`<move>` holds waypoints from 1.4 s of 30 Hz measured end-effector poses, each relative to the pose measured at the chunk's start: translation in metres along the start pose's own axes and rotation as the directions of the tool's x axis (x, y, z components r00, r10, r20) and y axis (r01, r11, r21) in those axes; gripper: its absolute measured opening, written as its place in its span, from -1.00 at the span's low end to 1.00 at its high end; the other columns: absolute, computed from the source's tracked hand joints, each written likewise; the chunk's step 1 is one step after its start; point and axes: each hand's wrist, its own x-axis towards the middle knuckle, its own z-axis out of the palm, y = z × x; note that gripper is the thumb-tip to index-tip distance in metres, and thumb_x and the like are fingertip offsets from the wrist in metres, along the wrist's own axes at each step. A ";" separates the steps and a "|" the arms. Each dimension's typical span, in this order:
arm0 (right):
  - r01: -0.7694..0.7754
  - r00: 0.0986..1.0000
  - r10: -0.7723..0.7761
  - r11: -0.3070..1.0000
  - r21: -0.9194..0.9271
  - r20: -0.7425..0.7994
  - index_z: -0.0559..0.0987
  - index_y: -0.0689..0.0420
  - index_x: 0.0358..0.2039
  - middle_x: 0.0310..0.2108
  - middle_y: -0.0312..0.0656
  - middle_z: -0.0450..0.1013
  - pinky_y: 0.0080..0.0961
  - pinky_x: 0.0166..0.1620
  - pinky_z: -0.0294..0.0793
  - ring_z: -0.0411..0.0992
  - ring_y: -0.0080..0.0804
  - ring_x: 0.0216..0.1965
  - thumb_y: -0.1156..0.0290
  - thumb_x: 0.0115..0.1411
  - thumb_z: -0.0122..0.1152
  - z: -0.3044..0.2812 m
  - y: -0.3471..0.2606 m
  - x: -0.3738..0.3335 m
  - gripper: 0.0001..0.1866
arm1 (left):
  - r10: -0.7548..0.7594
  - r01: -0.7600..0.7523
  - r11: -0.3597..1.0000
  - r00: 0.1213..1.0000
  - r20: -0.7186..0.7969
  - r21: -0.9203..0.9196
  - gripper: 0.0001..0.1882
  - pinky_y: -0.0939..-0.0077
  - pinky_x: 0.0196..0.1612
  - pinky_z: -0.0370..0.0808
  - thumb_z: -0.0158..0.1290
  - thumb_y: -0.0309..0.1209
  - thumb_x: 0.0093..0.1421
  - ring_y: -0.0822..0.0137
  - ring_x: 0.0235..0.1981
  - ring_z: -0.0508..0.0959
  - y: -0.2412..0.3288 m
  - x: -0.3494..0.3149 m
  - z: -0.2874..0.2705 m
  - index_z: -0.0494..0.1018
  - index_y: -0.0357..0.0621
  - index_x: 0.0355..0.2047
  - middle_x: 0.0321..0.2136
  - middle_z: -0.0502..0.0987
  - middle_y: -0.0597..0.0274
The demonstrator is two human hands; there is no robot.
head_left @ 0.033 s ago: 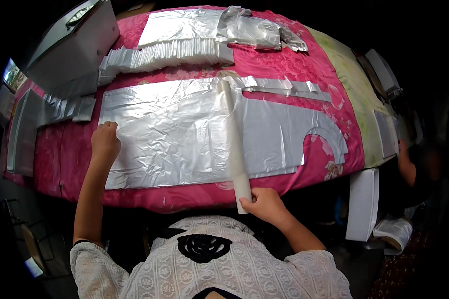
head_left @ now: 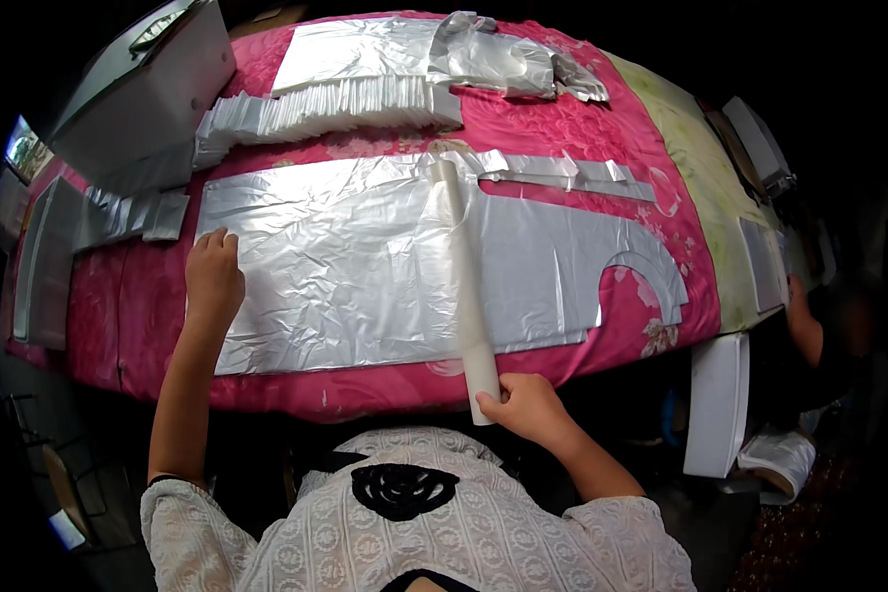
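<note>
A stack of thin silvery-white plastic aprons (head_left: 326, 266) lies flat and wrinkled across the table in front of me, with curved cutouts and strips toward its right end. At the stack's left edge my left hand (head_left: 215, 274) is closed, its fingers curled down on the edge of the top apron. My right hand (head_left: 526, 407) grips the near end of a long pale tube (head_left: 469, 306). The tube lies crosswise over the aprons, its far end partly under a fold of film. Exactly how the left fingertips grip the film is hidden.
A row of folded white plastic packets (head_left: 335, 109) stands beyond the stack. More aprons (head_left: 365, 49) lie at the back. Boxes (head_left: 158, 89) occupy the left. A pink floral cloth (head_left: 296, 395) covers the table. Another person's arm (head_left: 804, 321) shows at the far right.
My left hand has shifted slightly right and away from me, and the aprons' left edge has moved a little right with it. The tube and right hand have moved very slightly right.
</note>
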 end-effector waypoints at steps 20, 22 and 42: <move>0.063 0.998 -0.064 0.997 0.044 0.005 0.57 0.33 -0.53 -0.59 0.05 0.48 -0.34 -0.37 0.46 0.50 -0.10 -0.50 -0.12 0.08 0.11 -0.028 0.000 0.040 -0.39 | 0.288 -0.188 0.759 0.955 0.063 -0.624 -0.38 0.13 0.30 -0.10 -0.26 -0.37 0.13 -0.06 0.27 0.02 0.246 0.001 0.030 0.02 -0.47 0.18 0.21 0.06 -0.22; 0.089 0.996 -0.087 0.994 0.066 -0.022 0.57 0.35 -0.51 -0.59 0.07 0.49 -0.33 -0.37 0.46 0.51 -0.11 -0.49 -0.13 0.08 0.10 -0.039 -0.013 0.082 -0.36 | 0.281 -0.179 0.763 0.957 0.070 -0.620 -0.38 0.14 0.30 -0.11 -0.26 -0.37 0.13 -0.05 0.27 0.02 0.244 0.000 0.031 0.02 -0.47 0.18 0.21 0.06 -0.23; 0.693 0.720 0.206 -0.181 0.697 -0.663 0.29 0.13 -0.06 -0.09 -0.11 0.42 -0.36 -0.04 0.40 0.39 -0.21 -0.07 0.20 0.24 -0.11 -0.228 0.004 0.254 -0.65 | 0.289 -0.200 0.755 0.956 0.043 -0.624 -0.38 0.15 0.29 -0.09 -0.26 -0.36 0.12 -0.06 0.26 0.06 0.247 0.002 0.031 0.05 -0.50 0.16 0.19 0.09 -0.26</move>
